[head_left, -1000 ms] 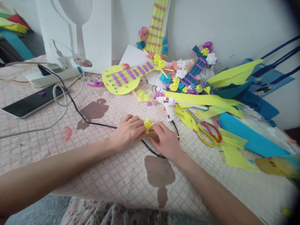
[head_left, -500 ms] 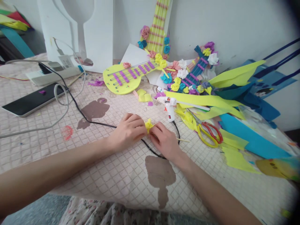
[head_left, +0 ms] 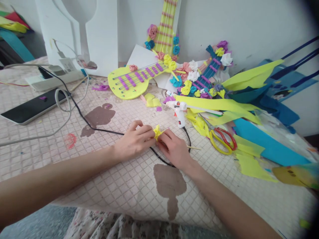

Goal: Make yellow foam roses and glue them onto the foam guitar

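Observation:
Between the fingertips of both hands sits a small yellow crepe paper flower (head_left: 157, 132), partly covered by the fingers. My left hand (head_left: 134, 139) pinches it from the left, and my right hand (head_left: 174, 147) pinches it from the right. A thin wooden stick (head_left: 194, 147) pokes out beyond the right hand; whether that hand touches it I cannot tell. The black cord (head_left: 159, 156) runs under both hands. Just past them rests a white hot glue gun (head_left: 179, 114), its nozzle to the left.
Scissors (head_left: 221, 141) with red and yellow handles lie at right, among yellow paper strips (head_left: 216, 105) and a blue strip (head_left: 269, 142). Behind are a yellow paper guitar (head_left: 128, 89) and a blue one (head_left: 203, 78) with paper flowers. A phone (head_left: 35, 108) and power strip (head_left: 54, 81) lie left.
Both hands keep hold of the yellow paper flower, with only a slight shift of the left fingers. The whole view has moved a little.

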`<action>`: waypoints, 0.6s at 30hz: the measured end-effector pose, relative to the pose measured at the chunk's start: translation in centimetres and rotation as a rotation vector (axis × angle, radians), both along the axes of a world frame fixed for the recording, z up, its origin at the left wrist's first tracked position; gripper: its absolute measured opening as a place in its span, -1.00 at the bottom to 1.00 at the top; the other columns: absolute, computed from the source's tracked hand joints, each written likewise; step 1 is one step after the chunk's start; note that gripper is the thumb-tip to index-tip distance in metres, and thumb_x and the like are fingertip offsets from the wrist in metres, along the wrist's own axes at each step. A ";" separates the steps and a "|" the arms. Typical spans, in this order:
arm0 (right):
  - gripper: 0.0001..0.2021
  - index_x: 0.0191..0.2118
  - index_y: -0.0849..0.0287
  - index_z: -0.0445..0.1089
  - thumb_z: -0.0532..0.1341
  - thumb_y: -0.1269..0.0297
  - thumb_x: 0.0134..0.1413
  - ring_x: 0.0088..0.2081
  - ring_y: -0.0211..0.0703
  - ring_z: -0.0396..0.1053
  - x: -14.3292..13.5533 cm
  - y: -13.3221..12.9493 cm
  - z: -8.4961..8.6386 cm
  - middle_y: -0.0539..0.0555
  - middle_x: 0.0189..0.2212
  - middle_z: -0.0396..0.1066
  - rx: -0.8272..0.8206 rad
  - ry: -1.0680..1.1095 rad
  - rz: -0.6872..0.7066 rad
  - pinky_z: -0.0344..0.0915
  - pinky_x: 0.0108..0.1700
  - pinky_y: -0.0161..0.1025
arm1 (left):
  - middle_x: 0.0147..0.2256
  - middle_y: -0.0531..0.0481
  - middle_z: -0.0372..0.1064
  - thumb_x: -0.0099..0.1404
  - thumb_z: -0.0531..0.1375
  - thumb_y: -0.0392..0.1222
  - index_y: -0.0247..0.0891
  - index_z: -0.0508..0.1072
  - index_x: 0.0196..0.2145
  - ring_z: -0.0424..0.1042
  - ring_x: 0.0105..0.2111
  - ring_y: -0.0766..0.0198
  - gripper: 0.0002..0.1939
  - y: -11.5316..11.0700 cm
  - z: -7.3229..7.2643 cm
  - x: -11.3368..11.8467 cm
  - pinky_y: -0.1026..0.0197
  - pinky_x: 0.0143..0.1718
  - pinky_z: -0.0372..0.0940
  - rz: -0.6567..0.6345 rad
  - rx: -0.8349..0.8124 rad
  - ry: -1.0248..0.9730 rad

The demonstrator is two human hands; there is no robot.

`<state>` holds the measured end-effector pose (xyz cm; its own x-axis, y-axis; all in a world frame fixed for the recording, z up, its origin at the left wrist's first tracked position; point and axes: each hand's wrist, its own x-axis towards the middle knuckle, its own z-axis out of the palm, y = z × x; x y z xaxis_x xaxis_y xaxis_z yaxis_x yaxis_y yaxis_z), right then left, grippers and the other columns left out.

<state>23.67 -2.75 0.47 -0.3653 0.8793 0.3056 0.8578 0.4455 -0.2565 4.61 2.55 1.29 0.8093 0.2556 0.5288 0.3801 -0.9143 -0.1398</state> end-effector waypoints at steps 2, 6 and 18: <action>-0.86 -0.26 0.16 0.29 0.03 0.28 0.22 -0.31 -0.23 0.31 0.0 0.0 -0.1 0.06 -0.28 0.31 0.009 -0.003 0.002 0.22 -0.38 -0.32 | -0.32 0.05 0.39 0.37 0.01 -0.33 -0.23 0.37 -0.35 0.30 -0.20 0.27 -0.81 0.0 -0.1 0.1 0.06 -0.10 0.06 0.018 0.007 -0.010; -0.87 -0.24 0.17 0.29 0.04 0.28 0.22 -0.31 -0.22 0.31 0.0 -0.1 -0.1 0.07 -0.26 0.31 0.046 -0.021 0.011 0.22 -0.40 -0.32 | -0.34 0.05 0.37 0.35 0.05 -0.32 -0.26 0.35 -0.40 0.30 -0.20 0.25 -0.83 0.2 -0.3 0.1 0.06 -0.12 0.08 0.031 0.024 -0.007; -0.88 -0.22 0.14 0.30 0.05 0.30 0.21 -0.27 -0.22 0.30 -0.1 -0.1 -0.2 0.08 -0.26 0.30 0.098 0.003 0.034 0.25 -0.37 -0.32 | -0.37 0.01 0.34 0.37 0.02 -0.27 -0.29 0.33 -0.40 0.27 -0.20 0.21 -0.81 -0.2 -0.6 0.5 0.04 -0.11 0.08 0.088 0.018 0.043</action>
<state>23.59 -2.85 0.23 -0.3936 0.8322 0.3905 0.8410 0.4975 -0.2127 5.09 2.31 0.71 0.8060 0.3178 0.4995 0.4524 -0.8748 -0.1734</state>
